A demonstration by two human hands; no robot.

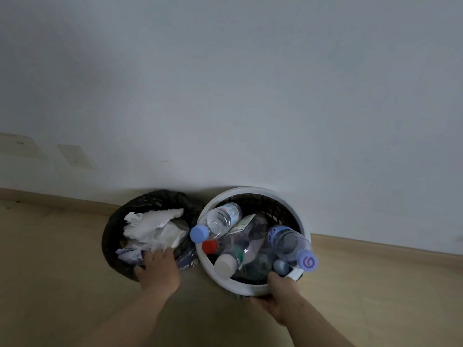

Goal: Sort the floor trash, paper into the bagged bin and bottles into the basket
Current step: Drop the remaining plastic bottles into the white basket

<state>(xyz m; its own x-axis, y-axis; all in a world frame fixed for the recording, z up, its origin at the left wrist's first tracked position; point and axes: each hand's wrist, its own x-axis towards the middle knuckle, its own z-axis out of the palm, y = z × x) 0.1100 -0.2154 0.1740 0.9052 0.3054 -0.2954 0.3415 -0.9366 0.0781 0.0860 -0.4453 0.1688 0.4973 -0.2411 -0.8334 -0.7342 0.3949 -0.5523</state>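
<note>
The right hand (276, 294) is gripping the near rim of the white plastic basket (253, 190), thumb inside, fingers beneath. Just left of the basket, the left hand (157, 269) is reaching over the rim of the black-bagged bin (110, 236) onto crumpled paper (152, 229); whether it is holding any, I cannot tell. Clear bottles (220, 219) are lying slantwise inside the basket, caps nearest.

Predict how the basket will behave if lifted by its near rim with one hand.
The basket is probably light for its size, since the bottles look like empty clear plastic. It may tilt away from the right hand, which grips only the near rim. The purple-capped bottle pokes above the rim, so it could slide out if the basket tips.
</note>
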